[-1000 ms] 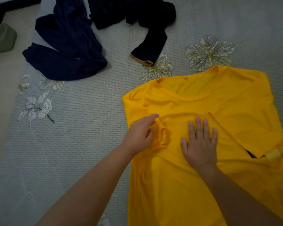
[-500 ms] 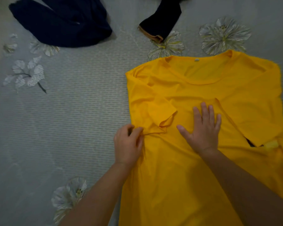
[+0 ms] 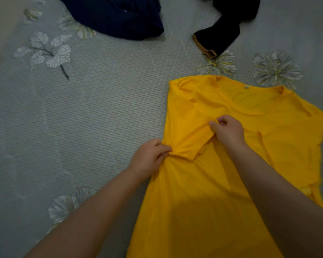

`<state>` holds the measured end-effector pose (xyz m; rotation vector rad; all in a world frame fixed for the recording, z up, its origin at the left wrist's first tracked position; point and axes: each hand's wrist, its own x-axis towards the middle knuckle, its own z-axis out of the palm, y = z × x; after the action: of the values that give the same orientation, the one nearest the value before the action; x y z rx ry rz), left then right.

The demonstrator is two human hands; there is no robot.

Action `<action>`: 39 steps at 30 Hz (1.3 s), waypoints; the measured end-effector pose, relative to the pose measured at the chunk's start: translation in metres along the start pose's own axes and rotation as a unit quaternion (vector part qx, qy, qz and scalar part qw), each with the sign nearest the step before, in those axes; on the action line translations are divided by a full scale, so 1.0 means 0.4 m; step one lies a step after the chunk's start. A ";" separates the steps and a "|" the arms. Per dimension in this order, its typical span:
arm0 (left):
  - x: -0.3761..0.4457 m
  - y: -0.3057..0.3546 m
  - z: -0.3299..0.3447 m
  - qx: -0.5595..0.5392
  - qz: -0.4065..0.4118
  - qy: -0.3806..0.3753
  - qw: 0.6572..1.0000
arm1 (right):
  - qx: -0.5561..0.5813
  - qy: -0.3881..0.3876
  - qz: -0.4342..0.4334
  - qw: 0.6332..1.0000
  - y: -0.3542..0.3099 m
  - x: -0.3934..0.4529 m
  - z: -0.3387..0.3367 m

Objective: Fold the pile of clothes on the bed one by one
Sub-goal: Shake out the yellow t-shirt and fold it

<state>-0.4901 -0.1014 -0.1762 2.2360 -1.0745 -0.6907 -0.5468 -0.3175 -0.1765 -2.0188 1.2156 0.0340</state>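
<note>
A yellow T-shirt (image 3: 268,127) lies spread on the bed, neck towards the far side, both sleeves folded in over its body. My left hand (image 3: 149,157) pinches the shirt's left edge just below the folded left sleeve (image 3: 192,138). My right hand (image 3: 227,131) pinches the inner corner of that same sleeve. A dark navy garment (image 3: 116,17) lies crumpled at the far left. A black garment with an orange-trimmed cuff (image 3: 224,28) lies at the far middle.
The bed has a grey ribbed cover (image 3: 101,108) with printed pale flowers. Bare cover stretches to the left of the shirt and between it and the dark clothes. The bed's left edge shows at the top left corner.
My right hand has lifted from lying flat on the shirt's chest and now pinches the left sleeve. The left hand still pinches the shirt's edge. The camera has turned left.
</note>
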 end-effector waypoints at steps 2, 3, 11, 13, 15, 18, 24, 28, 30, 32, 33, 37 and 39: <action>0.004 -0.019 -0.001 -0.020 -0.030 -0.009 0.999 | -0.059 -0.008 -0.031 0.998 0.002 -0.001 -0.018; 0.009 -0.027 0.001 0.012 -0.032 -0.018 0.999 | -0.120 -0.026 -0.054 0.991 0.008 -0.007 -0.020; -0.015 -0.017 0.031 0.084 -0.041 0.030 0.995 | -0.138 -0.030 -0.009 0.990 0.015 -0.053 -0.010; -0.029 -0.027 0.030 0.050 -0.047 0.055 0.996 | -0.132 -0.036 0.040 0.990 0.015 -0.089 0.003; -0.051 -0.034 0.039 0.081 -0.038 0.056 0.994 | -0.106 -0.040 0.004 0.993 0.024 -0.150 0.023; -0.086 -0.039 0.037 0.122 -0.075 0.073 0.987 | -0.019 -0.064 -0.039 0.997 0.027 -0.213 0.055; -0.074 -0.030 0.039 0.137 -0.211 0.093 0.963 | 0.087 -0.015 0.064 0.994 -0.012 -0.201 0.091; -0.071 -0.035 0.050 0.112 -0.236 0.078 0.962 | 0.218 -0.066 0.251 0.941 -0.040 -0.190 0.081; -0.070 -0.039 0.055 0.124 -0.235 0.080 0.961 | 0.092 -0.086 0.250 0.960 -0.043 -0.207 0.068; -0.067 -0.039 0.059 0.127 -0.237 0.072 0.960 | -0.121 -0.096 0.175 0.972 -0.039 -0.223 0.054; -0.066 -0.041 0.061 0.131 -0.240 0.066 0.960 | -0.183 -0.075 0.135 0.971 -0.044 -0.223 0.046; -0.064 -0.040 0.068 0.138 -0.245 0.061 0.958 | -0.135 0.027 -0.085 0.987 -0.122 -0.162 0.039; -0.064 -0.046 0.071 0.138 -0.248 0.060 0.957 | -0.115 0.011 -0.136 0.984 -0.178 -0.104 0.069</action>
<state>-0.5129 -0.0785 -0.2035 2.7924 -0.5722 -0.6173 -0.5057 -0.2513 -0.1379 -2.3784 0.9753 0.0205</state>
